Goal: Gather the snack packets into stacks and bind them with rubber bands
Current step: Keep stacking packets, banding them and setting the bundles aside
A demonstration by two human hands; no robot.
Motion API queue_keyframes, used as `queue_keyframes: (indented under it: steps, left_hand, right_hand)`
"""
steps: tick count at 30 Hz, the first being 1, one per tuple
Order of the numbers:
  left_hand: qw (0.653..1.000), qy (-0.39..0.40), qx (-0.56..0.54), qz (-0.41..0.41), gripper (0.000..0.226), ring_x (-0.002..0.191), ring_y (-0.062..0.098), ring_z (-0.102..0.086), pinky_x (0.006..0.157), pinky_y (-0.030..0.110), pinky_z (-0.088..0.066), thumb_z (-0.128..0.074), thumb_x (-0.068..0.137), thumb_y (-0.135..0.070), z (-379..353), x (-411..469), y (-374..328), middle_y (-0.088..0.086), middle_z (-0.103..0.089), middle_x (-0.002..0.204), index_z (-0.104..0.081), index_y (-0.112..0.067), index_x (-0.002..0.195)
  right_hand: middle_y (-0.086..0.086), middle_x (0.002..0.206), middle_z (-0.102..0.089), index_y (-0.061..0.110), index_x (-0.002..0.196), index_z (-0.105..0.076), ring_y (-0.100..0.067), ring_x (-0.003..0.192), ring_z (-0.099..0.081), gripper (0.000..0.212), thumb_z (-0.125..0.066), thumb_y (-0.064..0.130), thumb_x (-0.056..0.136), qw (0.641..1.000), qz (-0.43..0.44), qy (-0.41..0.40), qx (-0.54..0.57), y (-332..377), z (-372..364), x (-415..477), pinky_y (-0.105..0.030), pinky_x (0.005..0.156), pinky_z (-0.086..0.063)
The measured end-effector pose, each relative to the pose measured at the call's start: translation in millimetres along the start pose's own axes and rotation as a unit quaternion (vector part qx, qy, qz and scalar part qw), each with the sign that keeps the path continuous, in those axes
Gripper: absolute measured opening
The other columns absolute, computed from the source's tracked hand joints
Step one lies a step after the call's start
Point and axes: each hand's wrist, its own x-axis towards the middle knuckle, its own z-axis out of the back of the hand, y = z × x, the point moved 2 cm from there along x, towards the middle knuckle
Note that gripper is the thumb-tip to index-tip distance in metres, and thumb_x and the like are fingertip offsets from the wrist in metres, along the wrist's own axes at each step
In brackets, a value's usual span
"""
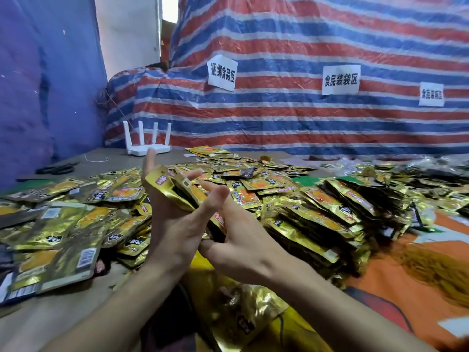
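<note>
A small stack of gold snack packets (179,190) stands on end between my two hands, above the table. My left hand (167,224) holds it from the left, with the fingers pointing up behind it and the thumb across its near face. My right hand (245,240) presses straight fingers against the stack's right side, its thumb low near the bottom end. A big heap of loose gold packets (304,207) covers the table around and behind both hands. A tangle of thin tan rubber bands (434,270) lies on the orange sheet at the right.
A white router (148,147) with several antennas and black scissors (55,169) sit at the table's far left. A striped tarp (279,110) with paper labels rises behind. A yellow bag of packets (243,313) lies under my forearms.
</note>
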Motion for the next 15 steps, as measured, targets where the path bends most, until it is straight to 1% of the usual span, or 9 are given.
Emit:
queue_keyframes:
  steps: [3, 5, 6, 8, 10, 11, 13, 14, 15]
  left_hand:
    - [0.999, 0.027, 0.026, 0.021, 0.071, 0.086, 0.012, -0.067, 0.078, 0.013, -0.048, -0.066, 0.073, -0.059, -0.8, 2.1, -0.4, 0.009, -0.071, 0.099, -0.041, -0.045, 0.137]
    - [0.997, 0.055, 0.034, 0.050, 0.058, 0.067, 0.007, -0.056, 0.067, 0.017, -0.047, -0.061, 0.073, -0.064, -1.3, 3.6, 3.7, -0.003, -0.064, 0.076, -0.055, -0.033, 0.122]
    - [0.994, 0.065, 0.047, 0.072, 0.056, 0.064, 0.007, -0.054, 0.066, 0.024, -0.049, -0.060, 0.071, -0.067, -2.1, 3.0, 7.1, -0.006, -0.058, 0.070, -0.058, -0.031, 0.114]
    - [0.988, 0.079, 0.065, 0.119, 0.056, 0.072, 0.013, -0.060, 0.076, 0.044, -0.051, -0.058, 0.067, -0.073, -5.3, -0.1, 13.4, -0.004, -0.060, 0.074, -0.062, -0.031, 0.104]
    - [0.984, 0.089, 0.053, 0.148, 0.059, 0.093, 0.021, -0.068, 0.092, 0.050, -0.053, -0.058, 0.065, -0.074, -7.9, -1.1, 16.8, 0.000, -0.071, 0.095, -0.063, -0.033, 0.107]
    - [0.981, 0.093, 0.040, 0.163, 0.063, 0.099, 0.023, -0.069, 0.096, 0.048, -0.052, -0.058, 0.064, -0.075, -9.4, -1.0, 17.0, 0.004, -0.072, 0.103, -0.062, -0.032, 0.111]
    - [0.978, 0.097, 0.036, 0.181, 0.066, 0.092, 0.012, -0.065, 0.090, 0.033, -0.054, -0.056, 0.063, -0.077, -12.2, 0.4, 14.4, 0.003, -0.064, 0.100, -0.061, -0.029, 0.108]
    - [0.976, 0.097, 0.046, 0.188, 0.058, 0.087, 0.008, -0.062, 0.088, 0.032, -0.053, -0.057, 0.068, -0.075, -13.3, 1.1, 13.8, 0.000, -0.059, 0.094, -0.060, -0.029, 0.103]
    - [0.974, 0.096, 0.056, 0.200, 0.045, 0.088, 0.009, -0.061, 0.093, 0.038, -0.054, -0.058, 0.078, -0.071, -14.2, 1.3, 14.5, -0.004, -0.059, 0.089, -0.059, -0.031, 0.099]
  right_hand:
    - [-0.006, 0.115, -0.062, 0.055, 0.145, -0.024, -0.021, 0.101, -0.059, 0.082, -0.060, 0.037, 0.074, 0.998, -0.010, 0.036, -0.044, 5.1, 16.3, -8.9, -0.040, 0.087, -0.053]
    - [-0.005, 0.117, -0.061, 0.050, 0.145, -0.028, -0.020, 0.102, -0.060, 0.081, -0.058, 0.043, 0.071, 0.996, -0.033, 0.051, -0.062, 3.8, 27.1, -14.4, -0.040, 0.088, -0.054]
    - [-0.005, 0.121, -0.060, 0.046, 0.146, -0.030, -0.020, 0.105, -0.061, 0.080, -0.058, 0.045, 0.070, 0.994, -0.046, 0.060, -0.073, 2.7, 31.6, -17.3, -0.040, 0.089, -0.055]
    - [-0.003, 0.118, -0.063, 0.035, 0.144, -0.037, -0.015, 0.100, -0.065, 0.076, -0.060, 0.045, 0.072, 0.992, -0.065, 0.074, -0.082, 0.0, 37.6, -22.5, -0.032, 0.080, -0.058]
    - [0.003, 0.101, -0.065, 0.028, 0.140, -0.042, -0.002, 0.077, -0.066, 0.067, -0.067, 0.037, 0.078, 0.993, -0.073, 0.074, -0.060, -3.2, 40.3, -24.9, -0.020, 0.059, -0.054]
    - [0.008, 0.093, -0.064, 0.027, 0.138, -0.044, 0.002, 0.068, -0.064, 0.064, -0.070, 0.032, 0.079, 0.993, -0.080, 0.069, -0.045, -4.3, 41.4, -25.3, -0.017, 0.053, -0.050]
    - [0.015, 0.091, -0.060, 0.030, 0.136, -0.046, 0.004, 0.066, -0.061, 0.068, -0.072, 0.036, 0.073, 0.994, -0.089, 0.047, -0.038, -5.2, 44.8, -25.0, -0.014, 0.055, -0.047]
    - [0.015, 0.096, -0.060, 0.033, 0.135, -0.047, 0.002, 0.071, -0.060, 0.070, -0.071, 0.041, 0.069, 0.994, -0.094, 0.035, -0.043, -4.8, 47.2, -24.9, -0.017, 0.060, -0.048]
    - [0.011, 0.102, -0.060, 0.036, 0.133, -0.048, -0.002, 0.076, -0.060, 0.070, -0.070, 0.043, 0.066, 0.994, -0.099, 0.026, -0.046, -3.9, 49.4, -24.4, -0.021, 0.063, -0.049]
